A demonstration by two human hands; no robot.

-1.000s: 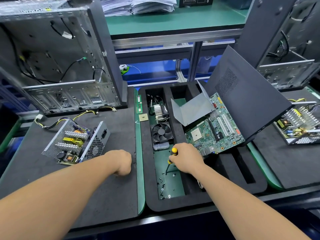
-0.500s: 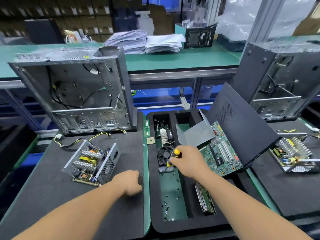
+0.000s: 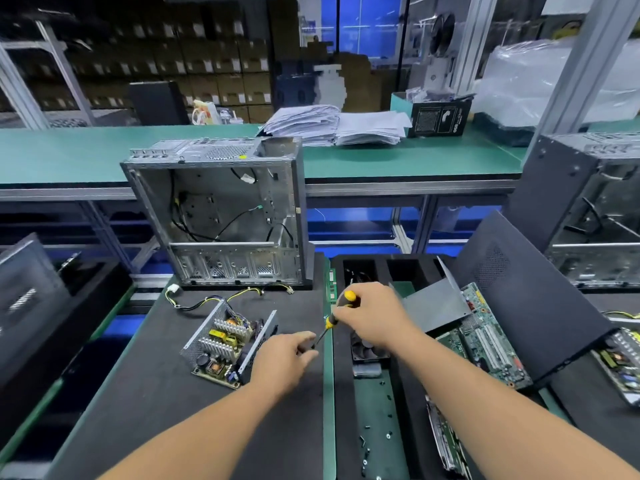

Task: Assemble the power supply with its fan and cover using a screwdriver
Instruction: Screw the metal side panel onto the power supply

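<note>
A: Nearest items?
B: Loose screws (image 3: pixel 367 441) in the foam tray (image 3: pixel 341 393). Left hand (image 3: pixel 282 363), fingers curled, at the tip of the screwdriver (image 3: pixel 334 320); whether it pinches the tip or a screw, hard to say. Right hand (image 3: pixel 372 318) wrapped round the yellow-and-black handle.
A: Task item?
B: Power supply (image 3: pixel 227 341), uncovered, on the dark mat just left of the left hand. Fan (image 3: pixel 367 349) in the tray under the right wrist.
A: Beyond?
B: Grey metal cover (image 3: pixel 434 304), circuit board (image 3: pixel 485 337), bare computer case (image 3: pixel 221 211).

- Bare mat (image 3: pixel 166 403) lies open in front of the power supply (image 3: pixel 228 341)
- Computer case (image 3: pixel 221 216) and trailing cables (image 3: pixel 214 299) block behind it
</note>
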